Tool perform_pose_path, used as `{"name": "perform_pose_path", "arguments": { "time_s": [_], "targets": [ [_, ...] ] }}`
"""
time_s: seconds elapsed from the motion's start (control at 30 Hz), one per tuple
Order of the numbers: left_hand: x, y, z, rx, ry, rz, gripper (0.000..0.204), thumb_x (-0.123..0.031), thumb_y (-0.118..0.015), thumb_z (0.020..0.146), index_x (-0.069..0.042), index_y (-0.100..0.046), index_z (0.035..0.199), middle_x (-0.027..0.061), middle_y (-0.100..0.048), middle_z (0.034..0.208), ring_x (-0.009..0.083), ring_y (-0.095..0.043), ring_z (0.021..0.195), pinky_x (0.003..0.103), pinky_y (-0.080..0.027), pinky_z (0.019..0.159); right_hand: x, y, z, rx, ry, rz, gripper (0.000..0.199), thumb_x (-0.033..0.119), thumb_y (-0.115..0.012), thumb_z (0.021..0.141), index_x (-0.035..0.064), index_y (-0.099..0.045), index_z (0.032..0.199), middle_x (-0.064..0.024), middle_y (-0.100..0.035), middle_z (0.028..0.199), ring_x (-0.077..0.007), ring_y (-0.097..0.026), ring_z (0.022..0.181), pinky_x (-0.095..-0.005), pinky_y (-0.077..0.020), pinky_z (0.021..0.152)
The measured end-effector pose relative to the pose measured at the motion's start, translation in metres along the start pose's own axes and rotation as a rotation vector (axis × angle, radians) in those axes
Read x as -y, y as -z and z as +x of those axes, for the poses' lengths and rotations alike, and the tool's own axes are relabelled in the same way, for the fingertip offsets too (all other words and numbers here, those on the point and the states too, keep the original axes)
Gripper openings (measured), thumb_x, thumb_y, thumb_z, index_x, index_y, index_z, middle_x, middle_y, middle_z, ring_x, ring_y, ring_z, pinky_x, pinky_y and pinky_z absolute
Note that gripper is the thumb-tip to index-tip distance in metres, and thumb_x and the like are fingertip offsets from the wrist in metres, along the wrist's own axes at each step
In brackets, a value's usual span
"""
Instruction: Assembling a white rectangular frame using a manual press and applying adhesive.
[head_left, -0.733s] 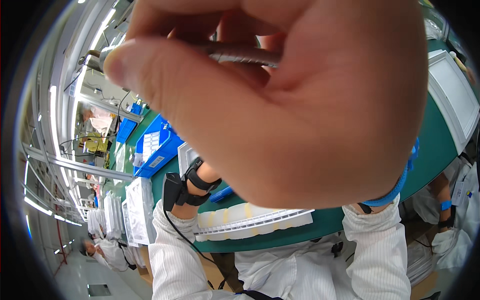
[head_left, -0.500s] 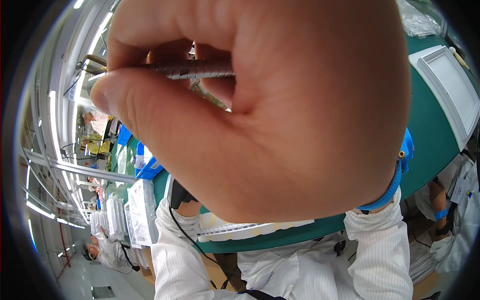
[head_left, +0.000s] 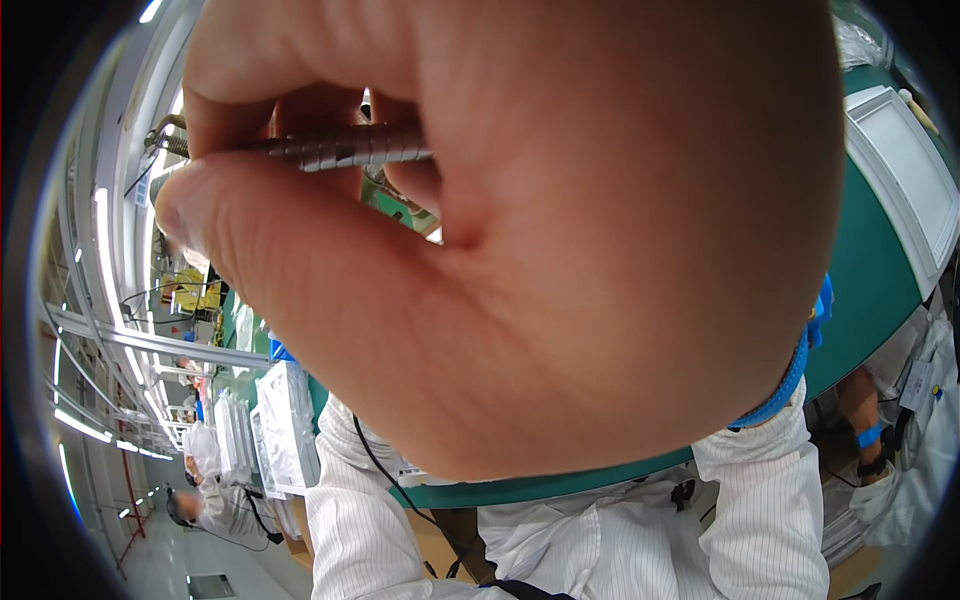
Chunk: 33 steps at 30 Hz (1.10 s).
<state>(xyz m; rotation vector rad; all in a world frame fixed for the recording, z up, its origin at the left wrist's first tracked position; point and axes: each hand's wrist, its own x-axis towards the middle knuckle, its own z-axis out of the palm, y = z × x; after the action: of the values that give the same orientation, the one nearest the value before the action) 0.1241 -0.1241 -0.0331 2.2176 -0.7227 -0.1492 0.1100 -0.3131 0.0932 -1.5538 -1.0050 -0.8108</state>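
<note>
A: What is seen largest?
B: Most of the view is taken up by the right hand (head_left: pixel 560 240), raised close to the lens and curled, its thumb tip pointed between 9 and 10 o'clock.
A: And behind it?
B: A green table (head_left: pixel 872 235) is shown in part, from 3 o'clock round to 6 o'clock, the rest being covered by the hand. At 4 o'clock the right sleeve (head_left: pixel 765 500) is seen, white and finely striped; at 7 o'clock the left sleeve (head_left: pixel 365 520) is seen. The left hand is hidden, so its state cannot be told.
A: Toward the edges?
B: Between 3 and 4 o'clock a co-worker (head_left: pixel 915 450) in pale clothing is partly shown. Between 2 and 3 o'clock a white framed panel (head_left: pixel 905 185) is laid on the table. At 8 o'clock white pieces (head_left: pixel 290 425) are wrapped in clear plastic.
A: Smaller things?
B: A blue wristband (head_left: pixel 780 398) is worn on the right wrist. Toward 11 o'clock a ribbed metal rod (head_left: pixel 355 148) is held within the bent fingers and thumb, lying nearly level. At 10 o'clock a threaded end (head_left: pixel 172 144) is seen beyond the fingers; whether it is joined to the rod cannot be told.
</note>
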Motion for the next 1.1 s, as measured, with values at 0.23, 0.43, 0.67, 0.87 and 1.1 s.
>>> {"name": "perform_pose_path", "arguments": {
  "time_s": [0.23, 0.43, 0.67, 0.87, 1.1],
  "targets": [
    [0.001, -0.002, 0.000, 0.019, 0.068, -0.117, 0.058, -0.011, -0.061, 0.087, -0.012, -0.039, 0.141, 0.0118, -0.062, 0.102, 0.0160, -0.060, 0.086, 0.027, -0.052, 0.070, 0.001, -0.003, 0.001, 0.006, -0.002, 0.001, 0.025, 0.016, -0.056, 0.098, -0.0026, -0.061, 0.114, -0.0089, -0.069, 0.099, -0.0011, -0.043, 0.061, -0.0159, -0.0343, 0.055],
    [0.003, -0.004, 0.001, 0.042, 0.149, -0.253, 0.061, -0.011, -0.060, 0.087, -0.012, -0.036, 0.143, 0.0115, -0.062, 0.102, 0.0159, -0.060, 0.085, 0.027, -0.052, 0.070, 0.002, -0.006, 0.002, 0.010, -0.001, 0.003, 0.026, 0.016, -0.055, 0.098, -0.0024, -0.061, 0.114, -0.0090, -0.069, 0.100, -0.0010, -0.043, 0.061, -0.0159, -0.0342, 0.055],
    [0.005, -0.007, -0.003, 0.068, 0.252, -0.431, 0.064, -0.011, -0.060, 0.087, -0.013, -0.033, 0.145, 0.0112, -0.061, 0.102, 0.0157, -0.059, 0.085, 0.027, -0.052, 0.069, 0.004, -0.008, 0.001, 0.008, -0.003, 0.004, 0.026, 0.017, -0.055, 0.098, -0.0022, -0.060, 0.116, -0.0092, -0.069, 0.100, -0.0010, -0.042, 0.061, -0.0159, -0.0341, 0.055],
    [0.007, -0.016, -0.001, 0.094, 0.335, -0.573, 0.067, -0.011, -0.060, 0.088, -0.014, -0.030, 0.147, 0.0110, -0.061, 0.101, 0.0155, -0.059, 0.084, 0.027, -0.052, 0.069, 0.002, -0.006, 0.000, 0.001, -0.011, 0.010, 0.027, 0.017, -0.054, 0.099, -0.0020, -0.060, 0.116, -0.0093, -0.069, 0.101, -0.0010, -0.042, 0.061, -0.0160, -0.0340, 0.055],
    [0.009, -0.020, 0.007, 0.098, 0.391, -0.713, 0.070, -0.011, -0.059, 0.088, -0.015, -0.027, 0.150, 0.0107, -0.060, 0.101, 0.0153, -0.059, 0.084, 0.027, -0.052, 0.069, -0.002, -0.004, 0.007, -0.010, -0.024, 0.031, 0.028, 0.018, -0.054, 0.099, -0.0017, -0.060, 0.118, -0.0095, -0.069, 0.101, -0.0010, -0.042, 0.060, -0.0160, -0.0339, 0.054]
  ]
}}
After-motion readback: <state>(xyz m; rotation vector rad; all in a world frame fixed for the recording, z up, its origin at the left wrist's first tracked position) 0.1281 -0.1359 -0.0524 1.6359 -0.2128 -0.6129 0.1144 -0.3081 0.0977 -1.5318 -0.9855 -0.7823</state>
